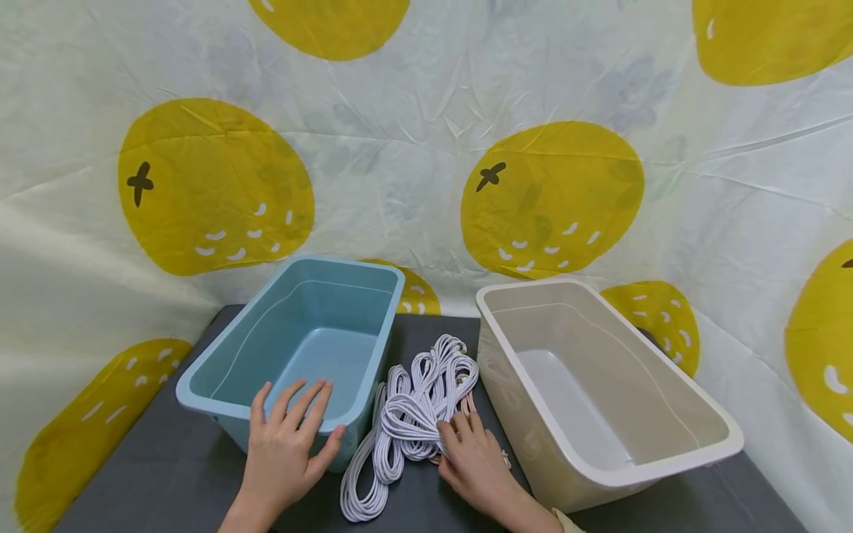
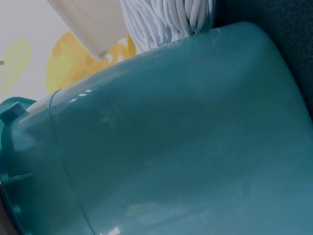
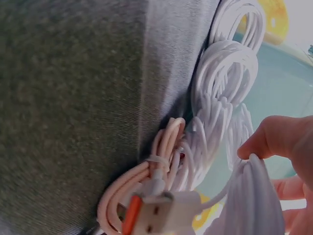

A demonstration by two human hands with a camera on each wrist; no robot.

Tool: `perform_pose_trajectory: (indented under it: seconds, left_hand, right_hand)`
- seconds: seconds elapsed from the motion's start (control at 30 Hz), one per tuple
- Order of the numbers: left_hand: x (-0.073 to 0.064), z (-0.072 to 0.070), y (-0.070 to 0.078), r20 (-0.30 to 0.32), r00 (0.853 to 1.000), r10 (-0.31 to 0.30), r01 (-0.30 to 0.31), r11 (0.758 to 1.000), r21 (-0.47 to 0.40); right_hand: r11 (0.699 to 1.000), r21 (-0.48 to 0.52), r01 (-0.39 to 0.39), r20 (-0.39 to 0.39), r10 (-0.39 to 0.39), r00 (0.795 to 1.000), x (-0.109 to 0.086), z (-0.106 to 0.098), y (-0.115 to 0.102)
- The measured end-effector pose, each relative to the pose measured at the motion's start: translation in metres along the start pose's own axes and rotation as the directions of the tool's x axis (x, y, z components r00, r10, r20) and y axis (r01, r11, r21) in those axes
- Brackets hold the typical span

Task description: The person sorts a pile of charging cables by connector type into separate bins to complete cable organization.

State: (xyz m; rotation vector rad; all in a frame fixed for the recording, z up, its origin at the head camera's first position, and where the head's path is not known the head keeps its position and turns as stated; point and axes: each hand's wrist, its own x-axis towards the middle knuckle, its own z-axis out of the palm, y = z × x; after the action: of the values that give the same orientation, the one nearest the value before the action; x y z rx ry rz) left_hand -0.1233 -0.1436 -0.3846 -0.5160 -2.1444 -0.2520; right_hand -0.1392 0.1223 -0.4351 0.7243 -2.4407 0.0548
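I am looking down at a grey desk (image 1: 166, 474) with a blue bin (image 1: 300, 348) on my left side and a cream bin (image 1: 600, 392) on the right, both empty as far as I can see. Between them a pile of coiled white cables (image 1: 413, 414) is lying on the desk, touching or nearly touching both bins.

My left hand (image 1: 286, 444) is resting flat on the near rim of the blue bin, fingers straight and spread over the edge, thumb out toward the cables; it is holding nothing, just pressing on the rim. My right hand (image 1: 473, 459) is sitting at the near right edge of the pile, and in the right wrist view its fingers (image 3: 279, 139) are curling round one bundled white coil. Just beside that, a cable with an orange-tipped USB plug (image 3: 156, 213) is lying coiled under the white ones, close against the desk.

What worries me is the tangle. The coils are overlapping and some loops are slack, so lifting one bundle is likely to drag its neighbours, or snag the plug end, and pull a loose coil open. The pile is also wedged tight between the bins, so a sideways tug may shove the cream bin, which nothing is steadying. The left wrist view is showing only the blue bin's outer wall, so I cannot check the fingers from there.
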Motion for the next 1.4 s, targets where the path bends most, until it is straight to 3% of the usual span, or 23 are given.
perform_pose_trajectory:
  seconds: [0.23,0.5,0.97,1.4]
  left_hand:
    - [-0.003,-0.001,0.000,-0.008,1.000,-0.002,0.002,1.000,0.003]
    - [-0.001,0.000,0.000,-0.069,0.997,0.018,-0.019,1.000,-0.016]
    - [0.001,0.002,0.000,-0.007,1.000,-0.007,0.007,1.000,-0.009]
    - [0.001,0.003,-0.001,-0.013,1.000,-0.005,0.005,1.000,-0.003]
  right_hand:
    - [0.999,0.003,0.042,-0.046,-0.042,0.998,0.001,-0.005,-0.002]
    - [0.998,0.003,0.064,-0.067,-0.064,0.996,0.003,-0.011,-0.003]
    - [0.994,0.042,0.103,-0.159,-0.095,0.983,0.015,-0.028,0.005]
    - [0.993,0.045,0.109,-0.193,-0.098,0.976,0.026,-0.048,0.007]
